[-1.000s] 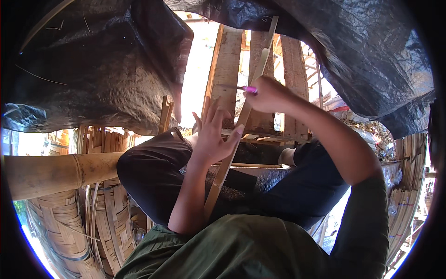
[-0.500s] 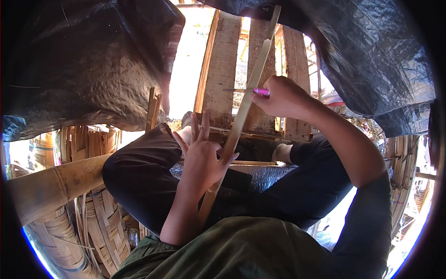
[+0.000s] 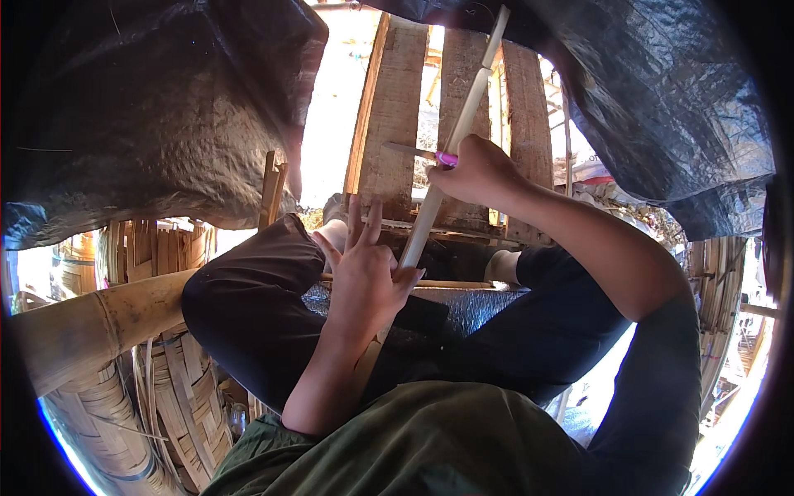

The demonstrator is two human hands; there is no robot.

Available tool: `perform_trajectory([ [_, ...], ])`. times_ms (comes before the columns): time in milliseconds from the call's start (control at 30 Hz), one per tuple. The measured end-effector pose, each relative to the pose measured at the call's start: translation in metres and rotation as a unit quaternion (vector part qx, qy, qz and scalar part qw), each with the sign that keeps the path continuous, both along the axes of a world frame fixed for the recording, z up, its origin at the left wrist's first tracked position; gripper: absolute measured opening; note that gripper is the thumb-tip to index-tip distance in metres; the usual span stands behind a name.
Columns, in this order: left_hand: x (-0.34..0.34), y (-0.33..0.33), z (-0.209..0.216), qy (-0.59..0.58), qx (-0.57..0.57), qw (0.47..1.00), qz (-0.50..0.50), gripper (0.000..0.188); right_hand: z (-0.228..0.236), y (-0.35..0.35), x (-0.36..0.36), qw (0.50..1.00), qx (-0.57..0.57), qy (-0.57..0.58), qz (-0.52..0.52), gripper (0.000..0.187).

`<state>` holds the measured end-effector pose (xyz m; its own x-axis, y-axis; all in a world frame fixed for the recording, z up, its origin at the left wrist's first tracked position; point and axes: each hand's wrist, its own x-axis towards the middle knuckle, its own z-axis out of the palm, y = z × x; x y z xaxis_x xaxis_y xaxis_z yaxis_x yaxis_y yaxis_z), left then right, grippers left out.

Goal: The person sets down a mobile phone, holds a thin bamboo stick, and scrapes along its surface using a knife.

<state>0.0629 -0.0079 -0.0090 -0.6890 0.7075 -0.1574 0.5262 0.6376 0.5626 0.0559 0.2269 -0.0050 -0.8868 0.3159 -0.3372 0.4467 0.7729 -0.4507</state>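
Observation:
A long, pale bamboo strip (image 3: 470,106) runs slantwise from my lap up to the far edge of the view. My left hand (image 3: 361,285) pinches its lower part between thumb and forefinger, the other fingers raised and spread. Farther up, my right hand (image 3: 478,172) is closed around the pink-purple handle of a small knife (image 3: 411,150). The blade points left, past the strip's left side, and the handle end lies at the strip. Whether the edge bites into the bamboo cannot be made out. My left wrist covers part of the strip's near end.
Wooden planks (image 3: 395,107) with gaps between them lie beyond my crossed legs. Dark plastic sheeting (image 3: 165,124) hangs at left and right. A thick bamboo pole (image 3: 107,326) is by my left knee, above woven bamboo baskets (image 3: 178,405).
My right hand and the knife have shifted slightly left, and the blade now tilts up toward its tip. The strip has turned a little about its length; my left hand keeps its pinch.

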Motion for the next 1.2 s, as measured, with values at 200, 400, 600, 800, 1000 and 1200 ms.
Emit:
perform_trajectory([
  [200, -0.001, 0.004, 0.0, 0.0, 0.044, 0.999, -0.024, 0.03, 0.015, -0.002, -0.001, 0.999, -0.04, -0.023, -0.015, 0.039],
  [400, -0.028, 0.021, -0.016, 0.033, 0.292, 0.955, -0.044, 0.021, 0.002, 0.001, -0.004, 0.981, -0.164, 0.05, -0.088, 0.036],
  [600, -0.034, 0.024, 0.001, -0.419, 0.281, 0.837, 0.213, 0.035, 0.002, 0.008, 0.0, 0.975, -0.189, 0.063, -0.101, 0.034],
  [800, -0.017, 0.004, -0.01, -0.612, 0.201, 0.751, 0.143, 0.039, 0.012, 0.006, -0.001, 0.957, -0.259, 0.098, -0.088, 0.033],
  [1000, -0.024, 0.011, -0.01, -0.863, 0.307, 0.398, 0.044, 0.038, 0.031, 0.018, -0.007, 0.916, -0.381, 0.045, -0.119, 0.029],
  [1200, -0.022, 0.015, -0.026, -0.833, 0.29, 0.466, 0.062, 0.038, 0.024, 0.017, -0.004, 0.977, -0.192, 0.072, -0.049, 0.035],
])
